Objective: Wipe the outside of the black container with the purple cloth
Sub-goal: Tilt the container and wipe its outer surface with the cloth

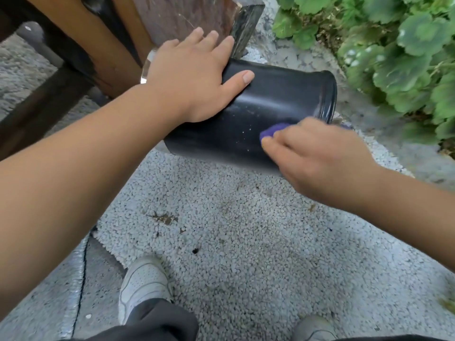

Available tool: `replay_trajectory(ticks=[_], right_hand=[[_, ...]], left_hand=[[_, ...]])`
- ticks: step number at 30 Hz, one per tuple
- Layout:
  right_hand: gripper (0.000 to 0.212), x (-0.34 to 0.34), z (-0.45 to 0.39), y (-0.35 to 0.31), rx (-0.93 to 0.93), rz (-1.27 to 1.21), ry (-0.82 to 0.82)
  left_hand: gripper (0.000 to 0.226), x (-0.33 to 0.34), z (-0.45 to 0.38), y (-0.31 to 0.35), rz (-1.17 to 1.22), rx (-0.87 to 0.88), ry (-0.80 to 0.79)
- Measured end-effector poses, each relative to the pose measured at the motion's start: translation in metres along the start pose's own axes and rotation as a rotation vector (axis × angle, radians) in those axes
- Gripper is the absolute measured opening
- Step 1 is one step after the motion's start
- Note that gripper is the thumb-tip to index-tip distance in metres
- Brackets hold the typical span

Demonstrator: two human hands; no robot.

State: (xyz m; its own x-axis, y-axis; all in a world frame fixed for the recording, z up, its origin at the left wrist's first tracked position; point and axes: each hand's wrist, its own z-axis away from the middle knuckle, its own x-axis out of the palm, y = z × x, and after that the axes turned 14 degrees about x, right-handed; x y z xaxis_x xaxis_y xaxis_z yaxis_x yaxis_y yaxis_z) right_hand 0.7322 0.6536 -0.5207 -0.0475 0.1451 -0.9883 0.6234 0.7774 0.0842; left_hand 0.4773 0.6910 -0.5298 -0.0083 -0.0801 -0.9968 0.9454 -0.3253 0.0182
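My right hand (317, 158) pinches the bunched purple cloth (273, 130) against the tipped black container (270, 99), held off the pebbled ground (221, 217). My left hand (194, 77) lies spread on top. It looks light, stiff, slick; I'd brace near its rim.

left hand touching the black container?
Touching. Head view: left hand lies flat on the black container, thumb pressed on its side.

We see a glossy black plastic container (258, 112) lying on its side over pale pebbled ground (234, 230). Our left hand (194, 77) rests flat on its far-left end; our right hand (317, 153) presses a crumpled purple cloth (270, 131) against its near-right side.
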Motion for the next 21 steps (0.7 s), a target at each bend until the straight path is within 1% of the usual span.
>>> replay_trajectory(ticks=[2, 4, 5, 6, 7, 8, 9, 11, 12, 13, 15, 16, 18, 21], right_hand=[[0.025, 0.009, 0.004, -0.006, -0.172, 0.000, -0.061], [0.030, 0.012, 0.002, -0.014, -0.270, 0.038, -0.191], [0.029, 0.011, 0.000, -0.018, -0.270, 0.050, -0.258], [0.027, 0.008, -0.004, -0.021, -0.230, 0.021, -0.296], [0.024, 0.002, -0.011, -0.022, -0.159, -0.037, -0.290], [0.021, -0.005, -0.020, -0.022, -0.080, -0.095, -0.229], [0.022, -0.011, -0.032, -0.019, 0.001, -0.156, -0.124], [0.029, -0.021, -0.057, -0.010, 0.131, -0.219, 0.077], [0.033, -0.022, -0.068, -0.007, 0.164, -0.201, 0.122], [0.034, -0.018, -0.075, -0.005, 0.171, -0.151, 0.109], [0.030, -0.005, -0.079, -0.011, 0.090, -0.050, 0.046], [0.031, 0.001, -0.077, -0.014, 0.026, -0.050, 0.059], [0.037, 0.007, -0.070, -0.015, -0.089, -0.094, 0.130], [0.026, 0.017, -0.058, -0.012, -0.312, -0.094, 0.236]], left_hand=[[0.092, -0.001, -0.001, 0.000, 0.016, -0.009, -0.012], [0.092, -0.003, -0.001, -0.001, 0.023, -0.004, -0.014], [0.091, -0.005, -0.001, -0.002, 0.028, 0.003, -0.012], [0.089, -0.006, -0.002, -0.003, 0.038, 0.010, -0.011], [0.087, -0.008, -0.002, -0.004, 0.053, 0.019, -0.006], [0.083, -0.008, -0.001, -0.005, 0.071, 0.034, 0.011], [0.076, -0.008, 0.000, -0.007, 0.101, 0.054, 0.048], [0.053, -0.009, 0.003, -0.012, 0.229, 0.087, 0.150], [0.047, -0.011, 0.004, -0.014, 0.307, 0.096, 0.192], [0.046, -0.011, 0.006, -0.015, 0.362, 0.100, 0.225], [0.056, -0.010, 0.008, -0.016, 0.372, 0.092, 0.239], [0.061, -0.009, 0.009, -0.015, 0.345, 0.086, 0.226], [0.065, -0.008, 0.010, -0.013, 0.285, 0.091, 0.195], [0.058, -0.009, 0.009, -0.011, 0.259, 0.084, 0.180]])
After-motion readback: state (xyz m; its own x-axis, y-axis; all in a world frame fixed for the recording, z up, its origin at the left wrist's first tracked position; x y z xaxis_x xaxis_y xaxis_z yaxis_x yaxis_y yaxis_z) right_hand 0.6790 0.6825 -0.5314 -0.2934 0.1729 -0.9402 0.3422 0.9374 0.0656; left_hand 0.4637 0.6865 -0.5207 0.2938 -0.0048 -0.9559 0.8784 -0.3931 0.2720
